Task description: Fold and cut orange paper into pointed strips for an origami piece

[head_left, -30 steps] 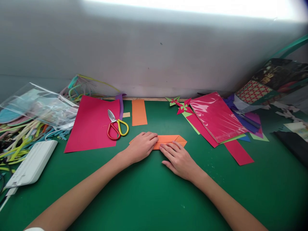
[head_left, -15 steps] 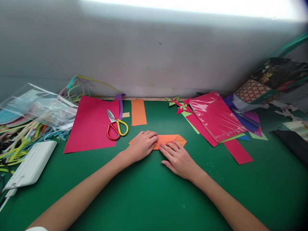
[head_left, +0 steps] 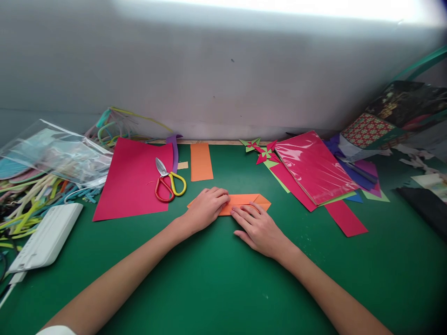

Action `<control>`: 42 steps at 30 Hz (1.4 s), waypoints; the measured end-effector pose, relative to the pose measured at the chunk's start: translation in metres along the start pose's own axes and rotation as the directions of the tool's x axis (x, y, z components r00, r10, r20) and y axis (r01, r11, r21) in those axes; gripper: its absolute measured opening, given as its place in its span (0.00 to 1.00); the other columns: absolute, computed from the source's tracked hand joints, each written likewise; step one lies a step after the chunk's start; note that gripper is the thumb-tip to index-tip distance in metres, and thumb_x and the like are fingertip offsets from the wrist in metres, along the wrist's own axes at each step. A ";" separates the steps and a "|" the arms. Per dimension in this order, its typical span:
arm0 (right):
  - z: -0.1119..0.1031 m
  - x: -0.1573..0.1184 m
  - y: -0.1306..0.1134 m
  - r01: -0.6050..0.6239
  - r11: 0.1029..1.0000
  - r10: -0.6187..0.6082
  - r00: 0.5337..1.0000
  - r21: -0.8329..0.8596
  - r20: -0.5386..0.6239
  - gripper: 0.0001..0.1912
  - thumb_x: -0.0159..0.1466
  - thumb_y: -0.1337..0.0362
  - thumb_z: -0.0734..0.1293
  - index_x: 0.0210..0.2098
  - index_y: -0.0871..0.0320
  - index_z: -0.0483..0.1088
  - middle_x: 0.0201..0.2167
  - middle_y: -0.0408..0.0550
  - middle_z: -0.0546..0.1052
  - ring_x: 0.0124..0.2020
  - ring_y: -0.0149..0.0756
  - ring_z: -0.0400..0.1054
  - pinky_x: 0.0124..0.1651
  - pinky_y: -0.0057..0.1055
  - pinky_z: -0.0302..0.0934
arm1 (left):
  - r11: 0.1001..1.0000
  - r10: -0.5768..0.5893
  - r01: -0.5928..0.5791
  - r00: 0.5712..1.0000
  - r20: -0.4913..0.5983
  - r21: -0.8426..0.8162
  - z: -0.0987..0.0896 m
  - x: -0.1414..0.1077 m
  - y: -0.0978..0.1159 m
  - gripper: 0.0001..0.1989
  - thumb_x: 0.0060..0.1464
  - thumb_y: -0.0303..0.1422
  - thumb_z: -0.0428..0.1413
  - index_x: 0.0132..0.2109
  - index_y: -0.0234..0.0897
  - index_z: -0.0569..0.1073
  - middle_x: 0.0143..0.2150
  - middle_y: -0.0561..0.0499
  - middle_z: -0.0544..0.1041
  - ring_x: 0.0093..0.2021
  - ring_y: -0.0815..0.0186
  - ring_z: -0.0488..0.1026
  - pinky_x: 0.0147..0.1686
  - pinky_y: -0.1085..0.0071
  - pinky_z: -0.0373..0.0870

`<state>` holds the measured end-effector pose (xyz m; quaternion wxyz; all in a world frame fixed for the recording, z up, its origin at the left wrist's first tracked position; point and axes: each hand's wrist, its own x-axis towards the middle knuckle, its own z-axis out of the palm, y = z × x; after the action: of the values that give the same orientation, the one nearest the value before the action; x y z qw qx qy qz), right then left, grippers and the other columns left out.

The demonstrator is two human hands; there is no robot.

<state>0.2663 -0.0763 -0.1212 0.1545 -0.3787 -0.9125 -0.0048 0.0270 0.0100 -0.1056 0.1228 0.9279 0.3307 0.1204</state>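
Observation:
A folded orange paper strip (head_left: pixel 240 199) with pointed ends lies flat on the green table (head_left: pixel 216 279). Over its left part rests my left hand (head_left: pixel 206 209), fingers together and curled on the paper, covering much of that side. My right hand (head_left: pixel 256 228) lies on the lower right part, its fingers spread and pressing down on the paper, thumb apart on the table. Folded diagonal creases show at the strip's right end. A flat orange rectangle (head_left: pixel 201 162) lies behind my left hand.
Scissors (head_left: pixel 167 182) with red and yellow handles lie on a red sheet (head_left: pixel 132 181) at the left. A white power strip (head_left: pixel 49 237) is farther left. Folded paper stars (head_left: pixel 266 154) and a wrapped red paper pack (head_left: pixel 314 167) lie at the back right.

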 end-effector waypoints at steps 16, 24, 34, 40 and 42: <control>0.001 0.000 -0.002 -0.025 1.000 0.025 0.999 -0.001 0.019 0.27 0.75 0.56 0.64 0.68 0.64 0.67 0.65 0.59 0.74 0.60 0.55 0.68 0.63 0.52 0.65 | 0.990 0.046 -0.048 0.999 -0.015 -0.130 0.000 -0.002 -0.016 0.11 0.73 0.31 0.49 0.51 0.42 0.76 0.58 0.48 0.78 0.56 0.58 0.73 0.50 0.61 0.67; 0.001 0.000 -0.002 -0.028 1.000 0.028 0.999 -0.001 0.017 0.27 0.75 0.57 0.64 0.69 0.63 0.66 0.65 0.59 0.74 0.60 0.54 0.68 0.62 0.53 0.66 | 0.990 0.046 -0.050 0.998 -0.032 -0.132 0.003 -0.003 -0.016 0.12 0.74 0.31 0.48 0.51 0.41 0.77 0.58 0.47 0.78 0.55 0.59 0.74 0.51 0.61 0.68; 0.000 0.001 -0.002 -0.033 0.999 0.033 0.999 0.006 0.020 0.27 0.75 0.57 0.64 0.70 0.62 0.65 0.65 0.59 0.74 0.61 0.54 0.68 0.62 0.53 0.66 | 0.978 0.093 -0.082 0.994 0.052 -0.193 -0.013 -0.008 -0.022 0.12 0.73 0.33 0.50 0.55 0.42 0.77 0.61 0.46 0.77 0.60 0.58 0.74 0.59 0.61 0.70; 0.001 0.000 -0.002 -0.033 0.999 0.032 0.999 0.009 0.037 0.27 0.76 0.57 0.62 0.70 0.64 0.65 0.66 0.59 0.73 0.61 0.55 0.67 0.63 0.52 0.64 | 0.961 0.117 -0.101 0.992 0.045 -0.256 -0.014 -0.017 -0.029 0.12 0.73 0.31 0.50 0.55 0.42 0.76 0.61 0.45 0.77 0.62 0.60 0.73 0.61 0.63 0.71; 0.001 0.000 -0.002 -0.031 0.999 0.031 0.999 0.006 0.034 0.27 0.76 0.57 0.62 0.69 0.64 0.65 0.65 0.59 0.73 0.61 0.54 0.67 0.63 0.52 0.64 | 0.963 0.120 -0.108 0.992 0.036 -0.249 -0.014 -0.018 -0.030 0.12 0.73 0.31 0.50 0.56 0.41 0.76 0.61 0.44 0.76 0.62 0.60 0.72 0.61 0.63 0.71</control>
<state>0.2644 -0.0776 -0.1215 0.1401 -0.3924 -0.9090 0.0072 -0.0081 0.0230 -0.1041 0.2382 0.9258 0.2559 0.1439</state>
